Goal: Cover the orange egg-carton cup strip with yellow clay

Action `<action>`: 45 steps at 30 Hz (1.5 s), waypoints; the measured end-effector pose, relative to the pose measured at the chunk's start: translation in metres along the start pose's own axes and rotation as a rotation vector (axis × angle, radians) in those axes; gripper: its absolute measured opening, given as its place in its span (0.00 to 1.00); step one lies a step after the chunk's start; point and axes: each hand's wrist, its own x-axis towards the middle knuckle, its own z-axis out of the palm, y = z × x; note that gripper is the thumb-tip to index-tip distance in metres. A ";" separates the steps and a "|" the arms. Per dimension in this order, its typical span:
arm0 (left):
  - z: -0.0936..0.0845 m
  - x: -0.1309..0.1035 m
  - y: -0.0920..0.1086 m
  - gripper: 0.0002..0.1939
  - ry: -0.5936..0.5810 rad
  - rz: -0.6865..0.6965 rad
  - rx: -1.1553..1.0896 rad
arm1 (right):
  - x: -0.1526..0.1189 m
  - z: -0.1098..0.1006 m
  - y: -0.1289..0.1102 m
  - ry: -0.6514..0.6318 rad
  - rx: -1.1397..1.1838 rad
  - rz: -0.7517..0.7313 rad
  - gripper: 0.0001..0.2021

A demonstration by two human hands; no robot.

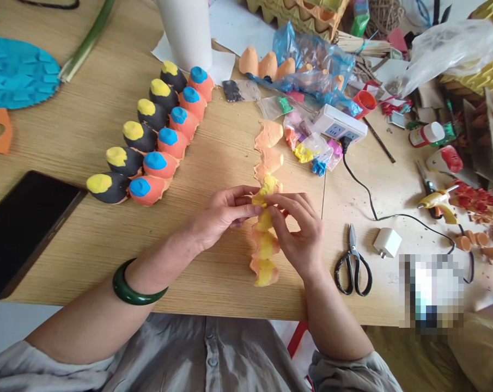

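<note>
A scalloped orange strip (pixel 269 161), yellow clay (pixel 266 245) along its nearer part, points away over the table (pixel 221 283).

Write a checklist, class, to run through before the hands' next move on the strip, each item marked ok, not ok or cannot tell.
1. Left hand grips the strip: ok.
2. Right hand at the yellow clay: ok.
3. Clay along the whole strip: not ok, far end is bare orange.
4. Clay firmly stuck: cannot tell.
5. Scissors apart from both hands: ok, lying beyond the right one.
</note>
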 end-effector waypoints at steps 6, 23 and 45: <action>0.001 -0.004 0.007 0.16 -0.109 -0.028 -0.045 | 0.002 -0.004 0.006 0.201 0.303 0.453 0.07; 0.001 -0.002 0.011 0.08 -0.281 -0.048 -0.193 | 0.005 0.004 0.005 -0.028 0.986 0.890 0.10; 0.000 0.000 0.009 0.14 -0.257 -0.034 -0.153 | 0.000 0.010 0.001 0.018 0.947 0.881 0.13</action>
